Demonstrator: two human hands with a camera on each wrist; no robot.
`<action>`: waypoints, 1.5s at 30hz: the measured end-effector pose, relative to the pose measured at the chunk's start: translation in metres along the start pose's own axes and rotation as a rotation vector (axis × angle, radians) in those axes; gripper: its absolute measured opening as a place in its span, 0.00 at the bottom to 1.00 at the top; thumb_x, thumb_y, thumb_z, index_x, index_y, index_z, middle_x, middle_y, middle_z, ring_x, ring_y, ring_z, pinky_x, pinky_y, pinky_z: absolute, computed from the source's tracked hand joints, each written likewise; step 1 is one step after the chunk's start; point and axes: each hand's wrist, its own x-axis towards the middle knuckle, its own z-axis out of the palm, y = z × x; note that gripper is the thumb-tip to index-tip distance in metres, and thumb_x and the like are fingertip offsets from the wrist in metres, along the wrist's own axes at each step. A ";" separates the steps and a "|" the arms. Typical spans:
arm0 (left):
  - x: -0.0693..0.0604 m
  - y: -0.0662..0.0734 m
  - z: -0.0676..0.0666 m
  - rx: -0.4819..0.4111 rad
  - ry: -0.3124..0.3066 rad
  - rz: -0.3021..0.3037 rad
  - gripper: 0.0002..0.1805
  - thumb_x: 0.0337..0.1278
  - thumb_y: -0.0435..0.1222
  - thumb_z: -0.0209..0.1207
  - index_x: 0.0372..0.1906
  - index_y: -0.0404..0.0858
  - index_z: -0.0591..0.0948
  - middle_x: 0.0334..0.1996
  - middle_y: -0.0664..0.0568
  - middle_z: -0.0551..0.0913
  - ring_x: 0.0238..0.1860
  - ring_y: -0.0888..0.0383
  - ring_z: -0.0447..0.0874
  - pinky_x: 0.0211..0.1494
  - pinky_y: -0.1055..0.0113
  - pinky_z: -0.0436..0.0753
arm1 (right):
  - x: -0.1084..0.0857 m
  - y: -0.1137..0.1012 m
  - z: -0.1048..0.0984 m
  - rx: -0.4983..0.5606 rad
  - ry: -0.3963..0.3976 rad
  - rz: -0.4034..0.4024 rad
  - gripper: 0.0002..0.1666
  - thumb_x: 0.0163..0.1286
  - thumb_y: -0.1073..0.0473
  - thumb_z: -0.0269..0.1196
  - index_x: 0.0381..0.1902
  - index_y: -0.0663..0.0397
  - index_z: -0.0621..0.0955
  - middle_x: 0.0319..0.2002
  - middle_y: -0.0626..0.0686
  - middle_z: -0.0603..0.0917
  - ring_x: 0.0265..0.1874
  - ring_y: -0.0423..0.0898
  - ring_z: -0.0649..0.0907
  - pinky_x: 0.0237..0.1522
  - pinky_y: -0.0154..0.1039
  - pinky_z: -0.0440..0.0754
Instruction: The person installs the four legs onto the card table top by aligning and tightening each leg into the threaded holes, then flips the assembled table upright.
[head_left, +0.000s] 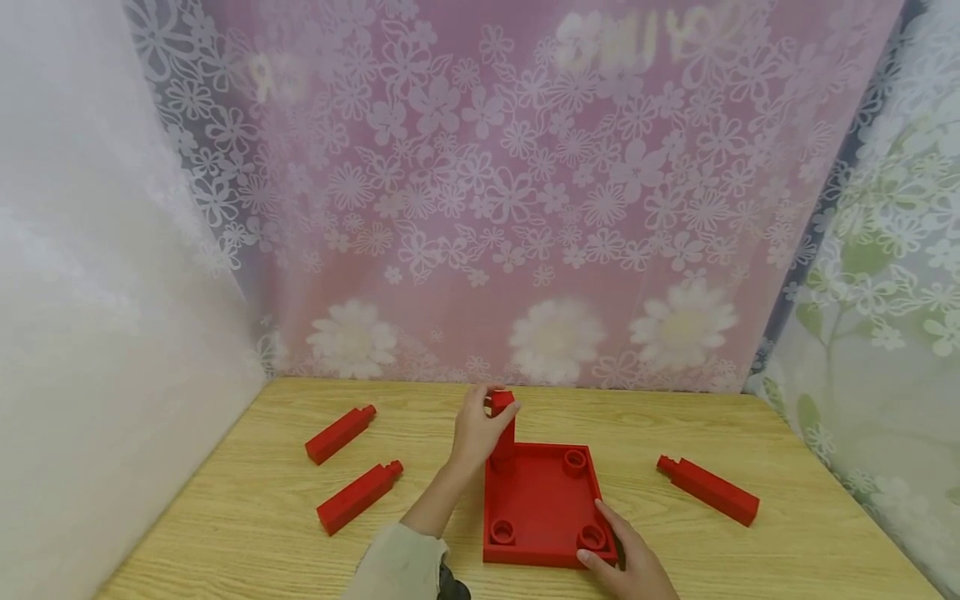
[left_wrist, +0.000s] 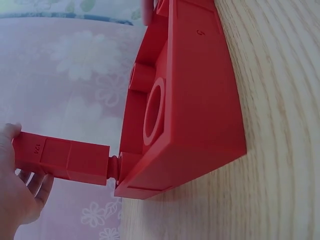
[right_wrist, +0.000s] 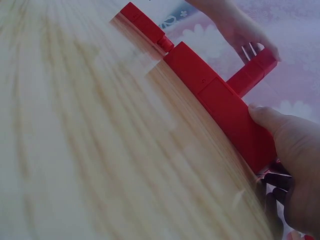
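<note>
My left hand (head_left: pixel 476 429) grips the upper part of an upright red leg (head_left: pixel 504 429) at the back left corner of a square red tray-like base (head_left: pixel 543 496). In the left wrist view the leg (left_wrist: pixel 75 161) has its narrow knobbed end at the corner socket, and the left hand (left_wrist: pixel 20 185) holds its far end; how deep the knob sits cannot be told. Round sockets show at the other three corners. My right hand (head_left: pixel 630 558) holds the base's front right corner, its thumb on the side wall in the right wrist view.
Two red legs (head_left: pixel 340 434) (head_left: pixel 360 497) lie on the wooden table (head_left: pixel 247 517) left of the base, and another leg (head_left: pixel 708 490) lies to the right. A flowered curtain (head_left: pixel 480 208) hangs behind the table, with pale sheets at both sides.
</note>
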 end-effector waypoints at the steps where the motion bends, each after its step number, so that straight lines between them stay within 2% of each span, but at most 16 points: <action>1: 0.000 0.000 0.000 -0.017 0.001 -0.011 0.21 0.51 0.42 0.65 0.48 0.37 0.76 0.40 0.51 0.75 0.39 0.55 0.74 0.36 0.67 0.77 | 0.000 0.000 0.000 0.000 0.000 0.000 0.51 0.53 0.40 0.66 0.67 0.60 0.62 0.61 0.66 0.65 0.58 0.65 0.66 0.51 0.57 0.70; 6: -0.001 -0.003 -0.001 -0.091 -0.007 -0.037 0.24 0.50 0.42 0.65 0.49 0.36 0.71 0.41 0.50 0.76 0.42 0.54 0.75 0.41 0.64 0.77 | 0.000 0.000 0.000 -0.003 0.000 0.003 0.51 0.53 0.39 0.66 0.67 0.59 0.62 0.61 0.67 0.65 0.58 0.65 0.66 0.51 0.58 0.70; 12: -0.002 -0.005 -0.003 -0.131 -0.059 -0.022 0.19 0.55 0.38 0.61 0.50 0.36 0.73 0.42 0.48 0.78 0.43 0.51 0.77 0.40 0.62 0.79 | 0.001 0.001 0.000 -0.010 -0.003 0.008 0.51 0.53 0.39 0.66 0.67 0.59 0.62 0.62 0.66 0.64 0.58 0.66 0.65 0.51 0.58 0.69; 17: -0.002 -0.003 -0.004 -0.092 -0.066 0.028 0.14 0.57 0.33 0.56 0.49 0.36 0.77 0.44 0.49 0.76 0.43 0.52 0.75 0.40 0.62 0.78 | 0.002 0.001 0.000 -0.007 -0.004 0.005 0.51 0.53 0.39 0.66 0.67 0.59 0.62 0.62 0.67 0.64 0.59 0.66 0.65 0.51 0.59 0.69; 21: -0.002 -0.002 -0.005 -0.040 -0.063 0.083 0.15 0.58 0.30 0.51 0.49 0.37 0.79 0.46 0.49 0.75 0.41 0.53 0.73 0.40 0.63 0.76 | 0.002 0.001 0.000 0.003 -0.007 0.001 0.51 0.53 0.39 0.66 0.67 0.59 0.61 0.62 0.67 0.63 0.59 0.66 0.64 0.52 0.59 0.68; 26: -0.001 -0.002 -0.003 0.008 -0.067 0.088 0.17 0.62 0.31 0.46 0.51 0.40 0.80 0.48 0.48 0.75 0.41 0.55 0.72 0.41 0.62 0.74 | 0.001 0.002 0.000 0.004 -0.008 -0.009 0.51 0.54 0.39 0.66 0.68 0.59 0.61 0.62 0.66 0.63 0.59 0.66 0.64 0.52 0.59 0.68; 30: -0.002 -0.001 -0.001 0.024 -0.066 0.091 0.14 0.64 0.38 0.52 0.51 0.40 0.79 0.48 0.48 0.74 0.42 0.53 0.72 0.42 0.61 0.75 | 0.001 0.003 0.000 0.002 -0.006 -0.016 0.51 0.54 0.39 0.65 0.68 0.59 0.61 0.62 0.66 0.64 0.59 0.65 0.64 0.52 0.59 0.68; 34: -0.003 -0.003 0.001 0.033 -0.054 0.095 0.18 0.58 0.45 0.59 0.51 0.40 0.79 0.47 0.49 0.73 0.42 0.54 0.73 0.42 0.62 0.77 | 0.001 0.004 0.001 0.006 -0.005 -0.019 0.51 0.54 0.39 0.66 0.68 0.59 0.61 0.62 0.66 0.64 0.59 0.65 0.64 0.52 0.58 0.69; 41: -0.004 -0.003 0.002 -0.071 -0.017 0.004 0.24 0.55 0.41 0.62 0.54 0.36 0.71 0.46 0.47 0.75 0.44 0.52 0.75 0.46 0.60 0.77 | 0.001 0.004 0.001 0.010 -0.002 -0.017 0.51 0.54 0.39 0.66 0.67 0.59 0.62 0.62 0.66 0.64 0.59 0.65 0.65 0.51 0.58 0.69; 45: -0.005 -0.005 0.001 -0.111 -0.022 0.001 0.22 0.55 0.41 0.62 0.51 0.35 0.71 0.46 0.46 0.76 0.46 0.50 0.76 0.49 0.58 0.76 | 0.001 0.003 0.001 0.010 -0.001 -0.015 0.50 0.54 0.39 0.66 0.67 0.59 0.62 0.62 0.66 0.64 0.59 0.65 0.65 0.51 0.58 0.69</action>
